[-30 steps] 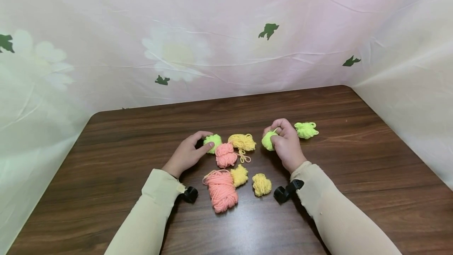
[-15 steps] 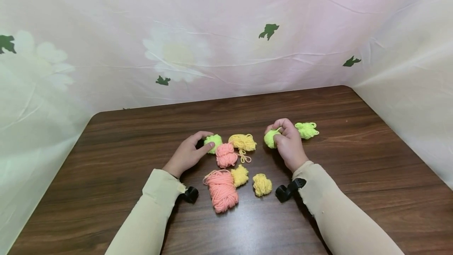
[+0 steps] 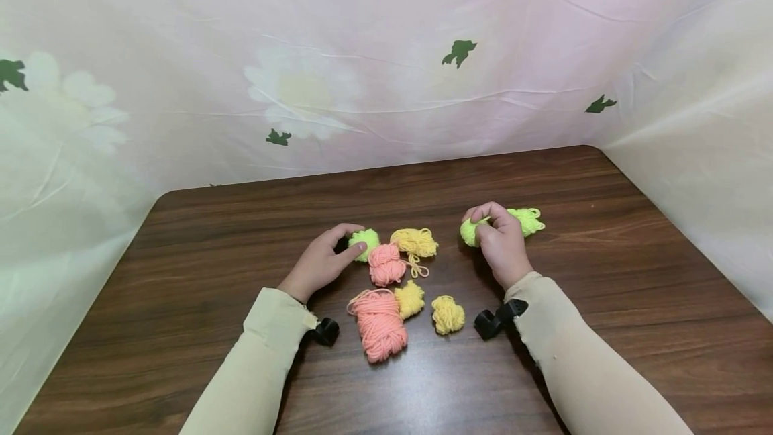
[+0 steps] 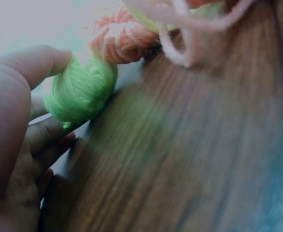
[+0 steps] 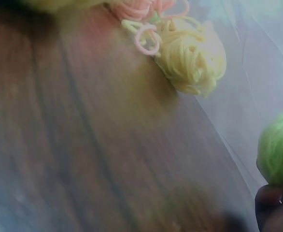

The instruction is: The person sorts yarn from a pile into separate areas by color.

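Left hand (image 3: 323, 259) pinching, thumb and fingers on a fuzzy, rounded green ball (image 3: 364, 245), just beside a plump, ropy coral bundle (image 3: 386, 264)! Across the dark, wood-grained table (image 3: 211, 274), the right hand (image 3: 502, 242) grips a tightly wound lime ball (image 3: 473, 232) near a loopy lime skein (image 3: 529, 221). Between them, a soft yellow hank (image 3: 415, 242) trails curly loops.

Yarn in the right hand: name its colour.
Yellow-green; the yarn shows best in the head view.
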